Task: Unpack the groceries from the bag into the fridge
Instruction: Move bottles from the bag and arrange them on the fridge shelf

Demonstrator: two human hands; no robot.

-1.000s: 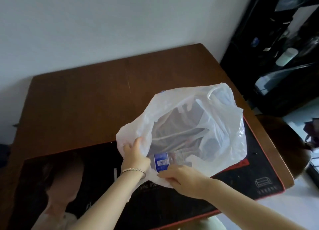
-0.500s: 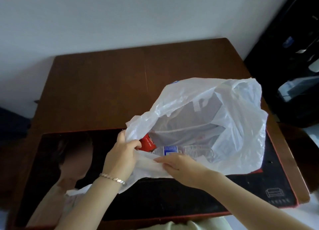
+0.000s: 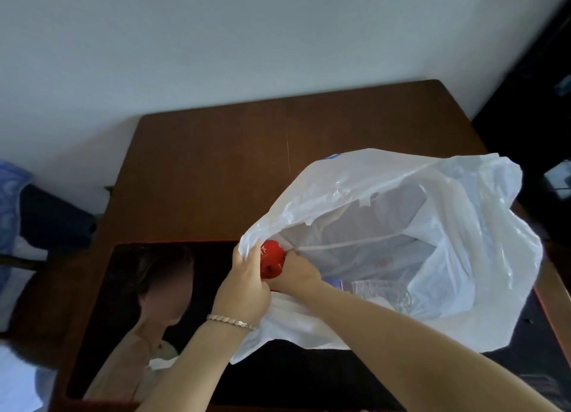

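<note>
Head view: right hand (image 3: 293, 272) has moved off the bag's near rim, where it lay half a second ago, and gone into the mouth. It is now at the red item (image 3: 272, 262), fingers curled onto its right side. It reads as a grip just taken, though the fingertips are partly hidden. Left hand (image 3: 244, 285), bracelet (image 3: 231, 320) on the wrist, still pinches the rim of the white plastic bag (image 3: 432, 226) at 9 o'clock of the red item, holding the mouth open. So the first grocery is being picked and nothing is out yet. The red item sits inside the bag at its left edge, between the two hands. A clear water bottle (image 3: 380, 291) lies in the bag at 4 o'clock of the right hand, untouched. The bag rests on a dark mat (image 3: 309, 377) on the brown table (image 3: 216, 164). I can't make out a fridge.
</note>
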